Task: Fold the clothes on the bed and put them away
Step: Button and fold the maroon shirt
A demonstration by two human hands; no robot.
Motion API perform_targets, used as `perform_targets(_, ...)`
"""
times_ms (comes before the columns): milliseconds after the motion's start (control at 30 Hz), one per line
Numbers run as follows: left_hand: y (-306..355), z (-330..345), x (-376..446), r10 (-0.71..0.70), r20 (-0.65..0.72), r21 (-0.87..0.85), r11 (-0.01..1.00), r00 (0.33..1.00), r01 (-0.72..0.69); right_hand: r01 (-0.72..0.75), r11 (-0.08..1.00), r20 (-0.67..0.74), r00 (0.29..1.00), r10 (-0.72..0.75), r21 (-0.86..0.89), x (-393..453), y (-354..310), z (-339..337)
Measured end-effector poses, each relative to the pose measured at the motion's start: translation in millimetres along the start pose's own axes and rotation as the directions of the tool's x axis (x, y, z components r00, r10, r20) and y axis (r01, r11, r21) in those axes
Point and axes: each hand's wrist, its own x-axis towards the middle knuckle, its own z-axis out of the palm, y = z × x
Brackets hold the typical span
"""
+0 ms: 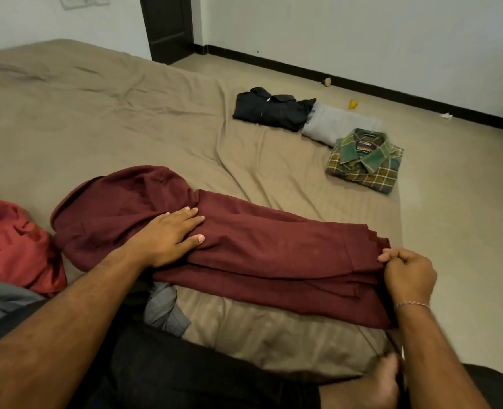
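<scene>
A maroon hoodie (259,255) lies folded lengthwise across the tan bed (111,119), its hood toward the left. My left hand (170,236) rests flat on it near the hood, fingers spread. At the hoodie's right end, my right hand (408,274) pinches the hem. Three folded garments sit at the bed's far right: a black shirt (271,112), a grey garment (333,125) and a green plaid shirt (365,160).
A red garment (14,246) lies crumpled at the left edge, and a grey-blue cloth (164,308) pokes out under the hoodie. My legs in dark trousers (185,370) fill the foreground. The floor (451,187) lies past the bed's right edge, with a dark door (167,25) behind.
</scene>
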Motion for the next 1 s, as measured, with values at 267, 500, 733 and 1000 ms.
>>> perform_targets(267, 120, 17, 21, 0.212, -0.163, 0.140, 0.972, 0.963, -0.191, 0.543, 0.715, 0.472, 0.817, -0.331, -0.439, -6, -16, 34)
perform_targets(500, 264, 79, 59, 0.272, -0.121, -0.025, 0.961, 0.955, -0.277, 0.155, 0.902, 0.210, 0.975, -0.073, -0.404, -11, 3, 13)
perform_targets(733, 265, 115, 65, 0.306, -0.106, 0.099, 0.950, 0.946, -0.296, -0.159, 0.979, 0.292, 0.937, 0.190, -0.127, 5, 5, -2)
perform_targets(1000, 264, 111, 65, 0.315, -0.089, 0.078, 0.948, 0.945, -0.309, 0.136, 0.973, 0.434, 0.900, -0.041, -0.189, 13, -2, 16)
